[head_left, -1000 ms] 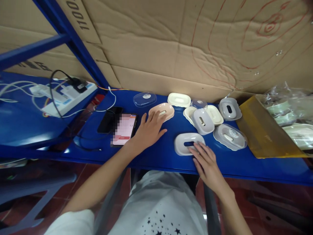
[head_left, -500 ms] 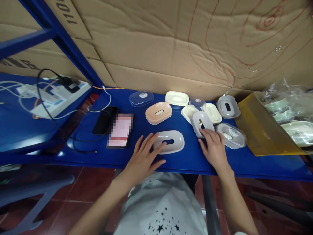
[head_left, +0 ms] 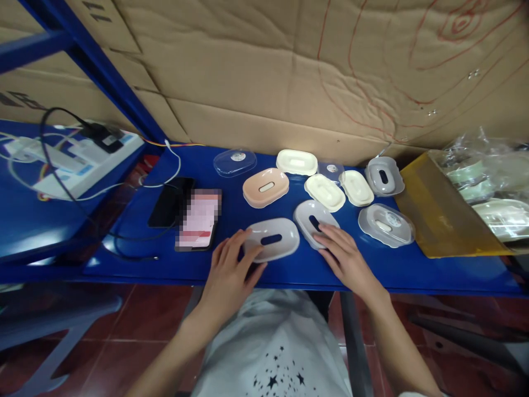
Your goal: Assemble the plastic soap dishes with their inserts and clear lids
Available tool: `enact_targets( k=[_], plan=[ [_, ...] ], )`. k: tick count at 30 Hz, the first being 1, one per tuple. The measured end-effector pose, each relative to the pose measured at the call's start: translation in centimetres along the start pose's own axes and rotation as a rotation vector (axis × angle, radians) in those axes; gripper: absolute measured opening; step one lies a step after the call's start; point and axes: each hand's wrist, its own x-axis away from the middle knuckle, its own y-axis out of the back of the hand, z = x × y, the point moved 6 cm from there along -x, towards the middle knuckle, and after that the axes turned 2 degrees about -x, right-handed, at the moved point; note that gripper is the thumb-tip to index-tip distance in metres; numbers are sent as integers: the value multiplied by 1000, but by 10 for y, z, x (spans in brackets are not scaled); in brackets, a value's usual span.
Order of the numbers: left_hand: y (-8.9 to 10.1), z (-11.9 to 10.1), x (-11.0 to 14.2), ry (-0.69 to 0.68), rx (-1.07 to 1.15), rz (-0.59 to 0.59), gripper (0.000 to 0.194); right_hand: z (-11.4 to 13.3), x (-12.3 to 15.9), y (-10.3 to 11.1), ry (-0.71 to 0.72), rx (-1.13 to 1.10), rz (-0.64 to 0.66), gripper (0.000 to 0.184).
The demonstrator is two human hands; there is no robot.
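Note:
Two grey oval soap dishes with a slot in the bottom lie side by side near the table's front edge. My left hand (head_left: 233,259) is closed on the left end of one grey soap dish (head_left: 285,237), fingers at its rim and thumb at the near side. The other grey soap dish (head_left: 306,215) sits tilted in angle just to the right, and my right hand (head_left: 345,256) grips its near right end, partly covering it. Behind them are a peach soap dish (head_left: 253,190) with a cream strip in its slot and a cream oval piece (head_left: 324,190).
Two more cream pieces (head_left: 296,163), clear lids (head_left: 225,165), a grey dish (head_left: 374,173) and a lidded grey dish (head_left: 370,223) lie behind and right. Two phones (head_left: 198,220) and a power strip (head_left: 93,176) with cables are left. A box (head_left: 444,220) of bagged dishes stands right.
The first grey dish has slid left and my left hand moved from the peach dish to it. My right hand has brought the second grey dish off the cream pieces, towards me and left.

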Motion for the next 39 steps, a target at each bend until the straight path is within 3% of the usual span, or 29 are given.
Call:
enact_targets(
  k=[4, 8, 15, 19, 23, 27, 31, 35, 37, 39],
  plan=[
    [-3, 5, -10, 58, -50, -30, 45, -34, -36, 3, -89, 90, 4, 61],
    [-7, -4, -12, 36, -37, -24, 47, -53, -20, 11, -199, 225, -22, 55],
    [-10, 0, -15, 46, -41, -10, 38, -4, 67, 23, -256, 377, -147, 27],
    [-10, 0, -18, 33, -4, 17, 42, 24, 99, 27, -217, 262, -75, 15],
    [-5, -17, -24, 13, -57, -17, 48, 42, 110, 25, -172, 177, 11, 19],
    [-7, -57, -30, -217, -9, 48, 48, 48, 92, 15, -110, 121, 53, 28],
    [-17, -82, -23, -400, 40, 152, 48, 32, 54, 12, -88, 33, 3, 36],
    [-22, -67, -6, -363, 33, 141, 20, -1, 4, 12, -46, 61, -20, 58],
    [-20, -50, -1, -317, 58, 115, 21, -16, -22, 8, 27, 139, 16, 66],
    [-18, -31, -3, -252, 86, 109, 30, -27, -43, 6, 101, 191, 40, 58]
  ],
)
